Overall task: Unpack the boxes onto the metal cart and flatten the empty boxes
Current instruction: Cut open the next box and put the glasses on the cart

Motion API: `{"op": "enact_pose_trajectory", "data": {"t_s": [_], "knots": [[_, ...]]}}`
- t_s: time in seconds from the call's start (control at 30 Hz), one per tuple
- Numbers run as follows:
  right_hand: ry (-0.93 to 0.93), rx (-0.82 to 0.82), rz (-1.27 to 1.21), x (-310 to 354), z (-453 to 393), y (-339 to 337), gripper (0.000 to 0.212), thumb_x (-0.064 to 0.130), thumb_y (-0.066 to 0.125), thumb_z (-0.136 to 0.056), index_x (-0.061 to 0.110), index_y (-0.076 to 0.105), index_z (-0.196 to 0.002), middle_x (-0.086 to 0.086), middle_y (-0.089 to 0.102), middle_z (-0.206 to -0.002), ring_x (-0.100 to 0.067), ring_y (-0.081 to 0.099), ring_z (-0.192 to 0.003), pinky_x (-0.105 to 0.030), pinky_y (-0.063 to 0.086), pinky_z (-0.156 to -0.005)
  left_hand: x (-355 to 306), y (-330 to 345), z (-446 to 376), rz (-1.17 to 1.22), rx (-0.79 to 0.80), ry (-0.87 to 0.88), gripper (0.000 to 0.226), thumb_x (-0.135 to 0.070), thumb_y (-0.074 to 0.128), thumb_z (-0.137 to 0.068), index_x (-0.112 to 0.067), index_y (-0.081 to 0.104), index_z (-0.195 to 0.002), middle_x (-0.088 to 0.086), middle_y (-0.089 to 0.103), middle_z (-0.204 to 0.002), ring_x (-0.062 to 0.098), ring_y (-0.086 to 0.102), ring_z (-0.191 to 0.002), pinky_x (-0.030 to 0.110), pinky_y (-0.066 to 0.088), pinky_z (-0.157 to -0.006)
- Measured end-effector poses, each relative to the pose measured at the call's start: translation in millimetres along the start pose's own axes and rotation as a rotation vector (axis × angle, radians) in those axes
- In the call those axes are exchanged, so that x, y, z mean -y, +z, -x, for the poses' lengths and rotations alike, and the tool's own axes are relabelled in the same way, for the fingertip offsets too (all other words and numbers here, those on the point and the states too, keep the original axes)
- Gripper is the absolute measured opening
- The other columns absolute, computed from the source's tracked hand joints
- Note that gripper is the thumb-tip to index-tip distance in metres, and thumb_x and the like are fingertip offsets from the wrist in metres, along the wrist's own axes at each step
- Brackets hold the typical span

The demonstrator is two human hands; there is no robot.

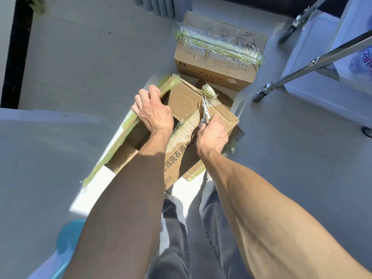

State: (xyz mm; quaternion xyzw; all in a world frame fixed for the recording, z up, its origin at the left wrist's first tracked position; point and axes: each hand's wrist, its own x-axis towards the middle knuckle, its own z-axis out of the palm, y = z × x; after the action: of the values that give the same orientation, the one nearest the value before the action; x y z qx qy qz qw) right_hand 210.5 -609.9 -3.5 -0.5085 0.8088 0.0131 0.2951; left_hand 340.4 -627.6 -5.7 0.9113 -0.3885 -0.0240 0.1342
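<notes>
Both hands' fingers (144,97) on box (182,101)

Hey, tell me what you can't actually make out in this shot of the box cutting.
Head view, the only one:
- Inside of the open box: in shadow, partly covered by the left hand; contents unclear.
- Scissors handles: wrapped by the right hand.
- Taped box: sealed, contents hidden.
- Metal cart: cut off by the right edge.
- Bottle label: cropped, blurred.
</notes>
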Motion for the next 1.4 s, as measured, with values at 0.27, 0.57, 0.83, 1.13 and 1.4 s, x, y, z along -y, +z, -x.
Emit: {"op": "enact_pose_trajectory", "data": {"t_s": [0.27,0.57,0.83,1.13,1.4], "knots": [[-0.026,-0.150,-0.058,8.2,1.8,-7.6,0.016,0.024,0.060,-0.094,0.015,0.052,-0.104,-0.009,0.059,-0.098,-0.031,0.058,-0.095,-0.041,0.043,-0.088,8.7,0.4,27.7,0.034,0.309,0.061,0.021,-0.032,0.061,-0.076,-0.022,0.050,-0.090,0.000,0.050,-0.087,0.022,0.045,-0.086,0.035,0.030,-0.080],[0.225,-0.167,-0.255,31.9,-9.2,-27.6,0.020,0.016,0.052,-0.098,0.017,0.058,-0.079,0.002,0.055,-0.068,-0.025,0.061,-0.075,-0.025,0.035,-0.056,-1.6,-16.0,12.5,0.183,0.412,0.147,0.016,-0.024,0.046,-0.092,-0.019,0.059,-0.100,0.002,0.059,-0.095,0.019,0.051,-0.087,0.037,0.044,-0.078],[-0.072,-0.041,0.070,28.3,-23.5,-53.5,0.026,0.011,0.057,-0.085,0.017,0.065,-0.108,-0.006,0.061,-0.100,-0.025,0.061,-0.090,-0.040,0.051,-0.088,-67.5,18.5,-30.2,0.065,0.480,0.065,0.023,-0.017,0.045,-0.092,-0.014,0.063,-0.105,0.011,0.055,-0.114,0.029,0.055,-0.106,0.036,0.044,-0.086],[-0.165,0.294,-0.021,37.2,-66.0,-148.7,0.013,0.023,0.062,-0.071,0.022,0.064,-0.084,0.001,0.065,-0.072,-0.025,0.060,-0.072,-0.026,0.050,-0.069,-161.7,14.6,-53.9,-0.068,0.745,-0.460,0.043,-0.026,0.059,-0.090,0.001,0.062,-0.123,0.017,0.055,-0.130,0.033,0.056,-0.119,0.038,0.046,-0.094],[0.456,0.440,-0.849,37.2,-76.8,-161.4,0.020,-0.001,0.054,-0.076,0.005,0.073,-0.074,0.002,0.070,-0.065,-0.018,0.067,-0.066,-0.022,0.049,-0.054,-159.8,5.9,-78.0,0.119,0.597,-0.625,0.030,-0.011,0.051,-0.090,-0.001,0.069,-0.111,0.020,0.066,-0.120,0.038,0.060,-0.114,0.037,0.048,-0.092]]}}
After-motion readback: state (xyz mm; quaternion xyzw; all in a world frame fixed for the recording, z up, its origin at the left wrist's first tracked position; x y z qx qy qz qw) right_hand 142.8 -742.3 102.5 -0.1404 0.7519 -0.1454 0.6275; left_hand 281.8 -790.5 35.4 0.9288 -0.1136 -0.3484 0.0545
